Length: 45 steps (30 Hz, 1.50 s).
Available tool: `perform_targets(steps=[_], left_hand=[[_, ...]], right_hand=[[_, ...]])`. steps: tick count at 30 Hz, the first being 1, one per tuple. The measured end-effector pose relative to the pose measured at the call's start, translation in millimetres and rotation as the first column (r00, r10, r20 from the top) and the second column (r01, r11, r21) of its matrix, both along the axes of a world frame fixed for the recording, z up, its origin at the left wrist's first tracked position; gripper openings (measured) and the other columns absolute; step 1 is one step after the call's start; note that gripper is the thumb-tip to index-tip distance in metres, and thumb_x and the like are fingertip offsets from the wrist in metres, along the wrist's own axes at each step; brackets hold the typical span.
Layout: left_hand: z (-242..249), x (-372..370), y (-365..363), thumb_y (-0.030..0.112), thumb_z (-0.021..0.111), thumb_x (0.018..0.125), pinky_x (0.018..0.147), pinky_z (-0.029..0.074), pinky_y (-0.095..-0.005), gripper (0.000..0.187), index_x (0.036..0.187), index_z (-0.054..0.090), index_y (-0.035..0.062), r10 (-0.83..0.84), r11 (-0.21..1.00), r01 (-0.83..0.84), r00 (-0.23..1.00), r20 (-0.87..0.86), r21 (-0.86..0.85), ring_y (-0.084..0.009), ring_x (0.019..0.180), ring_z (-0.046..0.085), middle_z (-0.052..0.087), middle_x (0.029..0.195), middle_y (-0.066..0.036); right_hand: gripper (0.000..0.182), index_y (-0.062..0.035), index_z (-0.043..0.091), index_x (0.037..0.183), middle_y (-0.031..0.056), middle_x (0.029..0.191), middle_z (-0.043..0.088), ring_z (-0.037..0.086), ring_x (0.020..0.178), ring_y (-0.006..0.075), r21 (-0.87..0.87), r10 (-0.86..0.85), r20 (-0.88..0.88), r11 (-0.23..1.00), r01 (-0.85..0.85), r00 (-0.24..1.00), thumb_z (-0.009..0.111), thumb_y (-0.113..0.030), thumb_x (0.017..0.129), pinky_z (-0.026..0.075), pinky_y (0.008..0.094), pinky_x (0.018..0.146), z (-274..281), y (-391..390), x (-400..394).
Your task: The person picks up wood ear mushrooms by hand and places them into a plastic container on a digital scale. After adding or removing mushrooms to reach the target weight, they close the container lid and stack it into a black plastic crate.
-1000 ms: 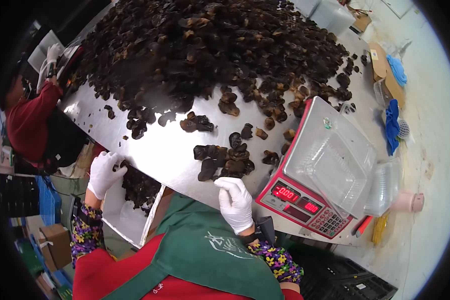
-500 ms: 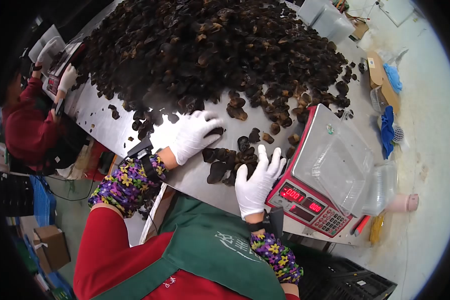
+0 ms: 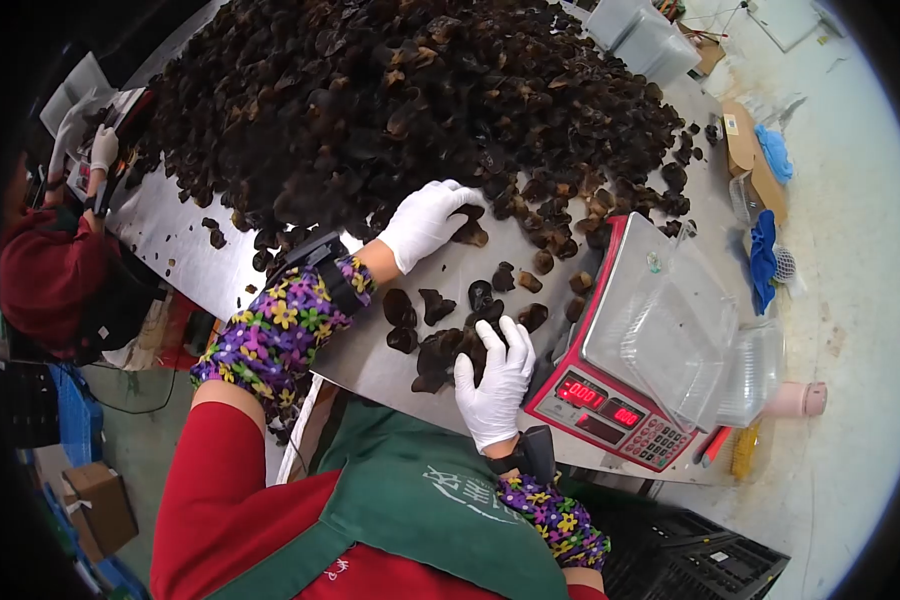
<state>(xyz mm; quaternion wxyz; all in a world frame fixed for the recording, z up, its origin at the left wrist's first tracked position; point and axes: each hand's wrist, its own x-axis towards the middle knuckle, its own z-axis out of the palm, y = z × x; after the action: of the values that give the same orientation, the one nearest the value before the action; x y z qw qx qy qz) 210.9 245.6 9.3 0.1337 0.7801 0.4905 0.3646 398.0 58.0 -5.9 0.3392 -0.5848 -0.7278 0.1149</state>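
A large heap of dark wood ear mushrooms [image 3: 370, 110] covers the back of the metal table. My left hand [image 3: 428, 226], in a white glove, is at the heap's front edge with its fingers curled over a single wood ear mushroom [image 3: 470, 230]. Closer to me, a small cluster of wood ear mushrooms [image 3: 440, 357] lies against the fingers and thumb of my right hand [image 3: 497, 382]. That hand is gloved too, its thumb and fingers apart. A few loose pieces [image 3: 400, 308] are scattered between both hands.
Right of my right hand stands a red scale [image 3: 610, 400] reading -0001, a clear plastic box [image 3: 670, 340] on its pan. More clear boxes [image 3: 755, 375] and a pink cup [image 3: 798, 400] are beside it. Another person [image 3: 60, 270] works at the left.
My left hand has moved away from me and right, onto a piece at the heap's edge. My right hand has shifted slightly left and nearer me; the cluster has moved closer too.
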Motion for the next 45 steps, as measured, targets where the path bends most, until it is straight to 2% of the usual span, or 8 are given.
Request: perform_targets(steps=[8, 10, 20, 26, 30, 34, 39, 45], left_hand=[[24, -24, -40, 0.010, 0.069, 0.092, 0.081, 0.054, -0.0274, 0.025, 0.114, 0.070, -0.0026, 0.111, 0.726, 0.395, 0.740, 0.663, -0.562, -0.0091, 0.088, 0.065, 0.073, 0.096, -0.003], [28, -39, -57, 0.014, 0.071, 0.093, 0.088, 0.055, -0.0286, 0.027, 0.116, 0.071, 0.0000, -0.069, 0.590, 0.470, 0.840, 0.539, -0.657, -0.0125, 0.093, 0.069, 0.074, 0.103, -0.007], [-3, 12, -20, 0.009, 0.073, 0.082, 0.095, 0.051, -0.0408, 0.044, 0.125, 0.066, 0.0151, -0.186, 0.978, 0.159, 0.957, -0.224, -0.133, -0.0342, 0.114, 0.058, 0.060, 0.123, -0.012], [7, -13, -25, 0.011, 0.067, 0.087, 0.075, 0.055, -0.0389, 0.014, 0.101, 0.072, 0.0093, -0.176, 0.983, 0.172, 0.981, -0.076, -0.061, -0.0344, 0.086, 0.067, 0.067, 0.095, -0.012], [31, -45, -75, 0.012, 0.070, 0.091, 0.076, 0.055, -0.0294, 0.015, 0.104, 0.073, 0.0045, 0.013, 0.802, 0.083, 0.988, 0.156, -0.591, -0.0144, 0.088, 0.070, 0.072, 0.095, -0.008], [40, -64, -121, 0.010, 0.071, 0.085, 0.090, 0.054, -0.0341, 0.021, 0.106, 0.073, 0.0072, -0.102, 0.958, 0.071, 0.990, -0.099, -0.277, -0.0214, 0.105, 0.068, 0.072, 0.112, -0.008], [32, -54, -139, 0.009, 0.063, 0.097, 0.093, 0.051, -0.0318, 0.017, 0.112, 0.067, 0.0008, 0.255, 0.825, 0.159, 0.752, 0.608, -0.543, -0.0170, 0.107, 0.064, 0.068, 0.117, -0.007], [30, -71, -172, 0.006, 0.059, 0.101, 0.091, 0.050, -0.0271, 0.019, 0.119, 0.062, 0.0005, 0.455, 0.874, -0.182, 0.629, 0.630, -0.450, -0.0132, 0.099, 0.063, 0.066, 0.106, -0.005]], right_hand=[[0.052, -0.0103, 0.059, 0.134, 0.0184, 0.141, 0.046, 0.039, 0.133, 0.0437, -0.011, 0.008, -0.048, 1.000, -0.009, 0.999, 0.071, -0.019, 0.084, 0.033, 0.0565, 0.113, 1, -2, 2], [0.053, -0.0102, 0.059, 0.134, 0.0188, 0.142, 0.044, 0.039, 0.134, 0.0438, -0.005, 0.011, -0.031, 1.000, -0.011, 0.999, 0.071, -0.018, 0.084, 0.032, 0.0569, 0.113, 2, -2, 3], [0.057, -0.0105, 0.055, 0.138, 0.0216, 0.149, 0.037, 0.032, 0.139, 0.0474, 0.032, -0.043, -0.029, 0.999, 0.044, 0.999, 0.070, -0.017, 0.084, 0.028, 0.0591, 0.116, 2, -2, 3], [0.059, -0.0093, 0.053, 0.140, 0.0211, 0.152, 0.035, 0.030, 0.141, 0.0469, 0.031, -0.096, -0.120, 0.995, 0.100, 0.988, 0.070, -0.014, 0.084, 0.025, 0.0591, 0.117, -2, -3, 4], [0.060, -0.0090, 0.053, 0.140, 0.0212, 0.151, 0.035, 0.031, 0.140, 0.0464, 0.033, -0.062, -0.086, 0.997, 0.065, 0.994, 0.070, -0.014, 0.083, 0.025, 0.0591, 0.117, 0, -2, 5], [0.058, -0.0074, 0.053, 0.139, 0.0215, 0.151, 0.036, 0.032, 0.140, 0.0454, 0.035, -0.053, -0.094, 0.998, 0.057, 0.994, 0.069, -0.012, 0.084, 0.026, 0.0580, 0.117, 1, -2, 5], [0.057, -0.0067, 0.053, 0.139, 0.0213, 0.152, 0.035, 0.031, 0.141, 0.0452, 0.030, -0.048, -0.103, 0.998, 0.051, 0.993, 0.068, -0.011, 0.085, 0.026, 0.0574, 0.117, 1, -1, 5], [0.056, -0.0061, 0.052, 0.139, 0.0213, 0.153, 0.035, 0.030, 0.142, 0.0448, 0.032, -0.061, -0.118, 0.997, 0.065, 0.991, 0.068, -0.010, 0.085, 0.025, 0.0563, 0.118, 0, -4, 6]])
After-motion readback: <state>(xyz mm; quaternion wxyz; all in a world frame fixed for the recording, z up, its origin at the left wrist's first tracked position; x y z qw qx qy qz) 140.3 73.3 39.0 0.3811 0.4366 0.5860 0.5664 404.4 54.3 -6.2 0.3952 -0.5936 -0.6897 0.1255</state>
